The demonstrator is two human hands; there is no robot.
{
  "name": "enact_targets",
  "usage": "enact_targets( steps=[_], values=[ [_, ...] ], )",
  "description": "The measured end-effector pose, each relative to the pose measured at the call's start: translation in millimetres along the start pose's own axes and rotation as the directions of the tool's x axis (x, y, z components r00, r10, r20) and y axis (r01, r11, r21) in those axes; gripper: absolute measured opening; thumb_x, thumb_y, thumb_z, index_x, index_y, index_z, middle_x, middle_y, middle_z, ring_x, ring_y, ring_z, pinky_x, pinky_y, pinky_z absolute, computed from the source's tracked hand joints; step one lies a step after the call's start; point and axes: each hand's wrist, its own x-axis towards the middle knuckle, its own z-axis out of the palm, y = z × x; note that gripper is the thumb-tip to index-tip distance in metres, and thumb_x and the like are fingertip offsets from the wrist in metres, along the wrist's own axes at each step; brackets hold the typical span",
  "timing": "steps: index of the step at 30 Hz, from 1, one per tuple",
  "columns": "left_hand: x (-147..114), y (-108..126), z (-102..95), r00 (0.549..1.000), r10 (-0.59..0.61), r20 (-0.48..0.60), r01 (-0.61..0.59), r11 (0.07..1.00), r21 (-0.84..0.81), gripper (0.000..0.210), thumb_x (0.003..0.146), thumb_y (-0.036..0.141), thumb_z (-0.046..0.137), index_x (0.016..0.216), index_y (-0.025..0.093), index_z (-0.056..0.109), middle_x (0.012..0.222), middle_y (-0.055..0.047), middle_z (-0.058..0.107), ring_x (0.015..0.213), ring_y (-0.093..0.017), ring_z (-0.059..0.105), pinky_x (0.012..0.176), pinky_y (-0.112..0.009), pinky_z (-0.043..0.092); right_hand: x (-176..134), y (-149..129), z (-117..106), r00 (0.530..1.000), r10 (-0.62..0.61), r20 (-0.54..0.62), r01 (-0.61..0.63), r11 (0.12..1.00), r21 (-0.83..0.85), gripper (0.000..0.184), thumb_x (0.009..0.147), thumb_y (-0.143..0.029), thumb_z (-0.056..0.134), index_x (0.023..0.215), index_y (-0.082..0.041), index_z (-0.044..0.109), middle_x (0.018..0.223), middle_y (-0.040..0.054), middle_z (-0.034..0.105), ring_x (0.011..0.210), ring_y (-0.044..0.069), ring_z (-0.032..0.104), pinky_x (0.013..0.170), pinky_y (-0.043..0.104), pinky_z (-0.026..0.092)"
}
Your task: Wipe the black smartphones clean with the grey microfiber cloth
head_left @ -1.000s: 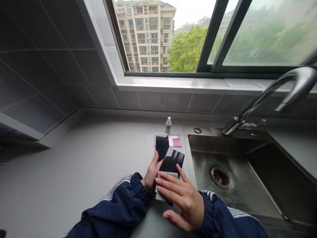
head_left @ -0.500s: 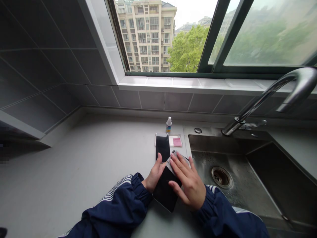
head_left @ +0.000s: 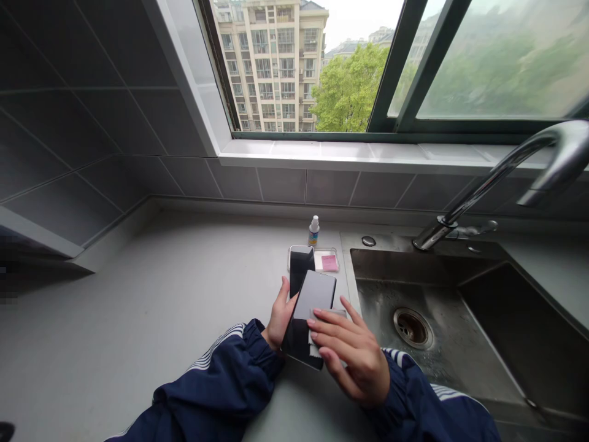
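Left hand [head_left: 278,317] is gripping a dark phone [head_left: 315,291], around 6 o'clock in view. Right hand [head_left: 352,351] is open-fingered, laid flat over a grey cloth [head_left: 315,352] on the screen. Second phone [head_left: 301,264] sits roughly 12 o'clock from it, sink [head_left: 446,334] at 3.

The person's left hand [head_left: 278,318] and right hand [head_left: 359,355] are bare beyond loose, creased navy-blue sleeves [head_left: 218,390], which carry narrow parallel white stripes [head_left: 219,345] running lengthwise and end in gathered, puckered cuffs [head_left: 262,351] at the wrists.
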Motion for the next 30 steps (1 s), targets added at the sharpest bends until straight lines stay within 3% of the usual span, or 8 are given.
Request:
enact_targets(
  steps=[4,8,11,16,19,25,27,30],
  values=[
    [0,0,0.5,0.999,-0.035,-0.027,0.034,0.999,-0.039,0.085,0.088,0.074,0.024,0.133,0.009,0.054,0.102,-0.017,0.069,0.091,-0.029,0.066,0.086,-0.041,0.047,0,2,-3,0.998,0.019,-0.053,-0.019,1.0,-0.007,0.026,0.084,-0.011,0.058,0.108,-0.019,0.066,0.113,0.0062,0.073,0.119,0.025,0.062,0.117,0.058,0.025],
    [-2,3,-1.1,0.999,-0.05,-0.02,0.049,0.998,-0.036,0.091,0.086,0.078,0.022,0.132,0.006,0.054,0.106,-0.021,0.069,0.089,-0.03,0.067,0.084,-0.042,0.047,-1,-17,7,0.993,-0.101,0.059,0.099,0.994,0.047,0.033,0.087,-0.031,0.059,0.115,-0.015,0.063,0.117,0.01,0.071,0.124,0.029,0.058,0.119,0.062,0.014],
    [-4,5,-3.4,0.997,-0.076,-0.023,0.076,0.997,0.006,0.096,0.083,0.081,0.021,0.129,0.004,0.056,0.109,-0.023,0.068,0.082,-0.03,0.068,0.079,-0.043,0.048,-2,-28,17,0.992,-0.129,0.016,0.128,0.99,0.065,0.038,0.094,-0.044,0.048,0.114,-0.016,0.064,0.118,0.0098,0.07,0.125,0.028,0.057,0.12,0.061,0.008],
    [-5,5,-2.4,0.997,-0.077,-0.032,0.078,0.996,0.037,0.1,0.082,0.082,0.017,0.129,0.003,0.055,0.113,-0.023,0.067,0.08,-0.03,0.068,0.076,-0.043,0.049,1,-29,18,0.976,-0.139,0.17,0.142,0.99,-0.008,0.052,0.092,-0.047,0.053,0.132,-0.013,0.054,0.136,0.0098,0.059,0.136,0.028,0.045,0.12,0.059,-0.004],
    [-6,5,1.1,0.994,-0.106,0.005,0.105,0.993,0.055,0.105,0.079,0.084,0.013,0.13,0.001,0.054,0.103,-0.024,0.069,0.076,-0.031,0.068,0.073,-0.041,0.048,2,-25,15,0.972,-0.147,0.186,0.151,0.988,-0.011,0.053,0.092,-0.047,0.054,0.133,-0.013,0.053,0.138,0.009,0.058,0.137,0.028,0.044,0.119,0.059,-0.01],
    [-5,5,2.6,0.998,-0.068,0.014,0.068,0.997,-0.036,0.098,0.084,0.08,0.016,0.134,0.003,0.051,0.103,-0.022,0.069,0.083,-0.028,0.067,0.079,-0.039,0.046,1,-20,8,0.994,-0.083,0.077,0.082,0.996,0.022,0.03,0.089,-0.029,0.058,0.116,-0.016,0.062,0.116,0.0092,0.071,0.124,0.027,0.058,0.12,0.06,0.009],
    [-5,5,2.0,0.998,-0.068,0.016,0.069,0.997,-0.037,0.099,0.084,0.08,0.015,0.136,0.003,0.049,0.103,-0.022,0.069,0.084,-0.029,0.067,0.079,-0.04,0.046,0,-22,10,0.995,-0.084,0.056,0.082,0.996,0.043,0.033,0.09,-0.033,0.056,0.117,-0.015,0.062,0.117,0.0096,0.071,0.125,0.027,0.057,0.12,0.059,0.012],
    [-6,6,1.4,0.995,-0.096,0.019,0.097,0.995,-0.015,0.101,0.083,0.081,0.012,0.136,0.003,0.049,0.107,-0.023,0.068,0.082,-0.03,0.067,0.077,-0.042,0.047,0,-27,15,0.985,-0.134,0.109,0.128,0.99,0.054,0.05,0.094,-0.05,0.048,0.127,-0.015,0.057,0.128,0.0097,0.065,0.132,0.028,0.05,0.121,0.058,0.003]
  ],
)
